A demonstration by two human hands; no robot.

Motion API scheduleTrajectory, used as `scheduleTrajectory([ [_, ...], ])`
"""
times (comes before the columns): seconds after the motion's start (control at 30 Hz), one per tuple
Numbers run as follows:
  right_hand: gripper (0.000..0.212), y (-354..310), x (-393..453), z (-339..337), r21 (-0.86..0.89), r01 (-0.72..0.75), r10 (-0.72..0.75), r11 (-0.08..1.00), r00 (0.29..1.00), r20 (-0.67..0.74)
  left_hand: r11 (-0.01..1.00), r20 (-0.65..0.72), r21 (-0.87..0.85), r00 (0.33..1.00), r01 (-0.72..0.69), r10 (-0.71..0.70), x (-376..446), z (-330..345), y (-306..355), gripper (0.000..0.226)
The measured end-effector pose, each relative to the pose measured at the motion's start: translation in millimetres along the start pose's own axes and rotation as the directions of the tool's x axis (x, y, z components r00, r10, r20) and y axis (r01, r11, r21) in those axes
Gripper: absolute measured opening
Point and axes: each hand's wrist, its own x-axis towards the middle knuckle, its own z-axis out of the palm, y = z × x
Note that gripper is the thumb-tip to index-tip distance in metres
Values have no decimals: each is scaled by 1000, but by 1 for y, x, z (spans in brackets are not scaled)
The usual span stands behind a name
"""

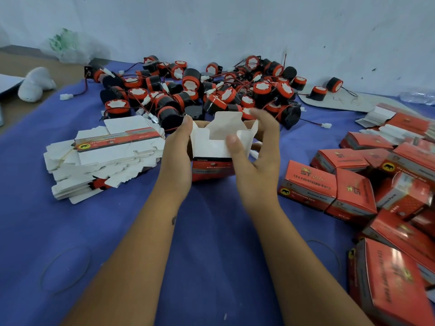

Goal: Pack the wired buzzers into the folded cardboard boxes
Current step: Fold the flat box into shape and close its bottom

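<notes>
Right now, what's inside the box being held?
The open box between the left hand and right hand shows only white inner walls and raised flaps. Its bottom is hidden, so a buzzer inside cannot be confirmed.

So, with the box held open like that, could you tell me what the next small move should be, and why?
Probably the right hand should let go and reach forward for one buzzer from the pile. The open box stands upright between both hands, flaps up, and no buzzer can be seen in it, while the left hand already steadies its side. The pile lies just behind the box.
</notes>
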Motion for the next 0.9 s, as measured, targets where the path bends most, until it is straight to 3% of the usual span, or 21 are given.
scheduleTrajectory([
  [0.07,54,1,0,3,59,-88,89,994,996,-13,998,7,-41,999,44,-44,-1,0,-3,47],
  [0.2,35,11,2,9,170,-315,306,934,949,77,986,84,-120,991,116,-106,0,1,-7,49],
  [0.3,38,16,3,9,290,-441,416,849,897,146,968,156,-189,978,167,-138,0,2,-9,59],
  [0.43,45,17,7,10,310,-440,433,843,896,95,994,139,-52,987,92,-84,-2,9,-9,34],
  [0.57,47,14,7,13,302,-470,475,829,878,61,997,107,68,993,32,-39,-1,12,-7,33],
  [0.73,44,9,7,14,273,-461,468,845,883,41,1000,140,14,990,25,-27,0,8,-7,30],
  [0.9,24,6,7,12,351,-466,498,812,867,0,999,186,-10,982,30,-28,-1,7,-11,30],
])
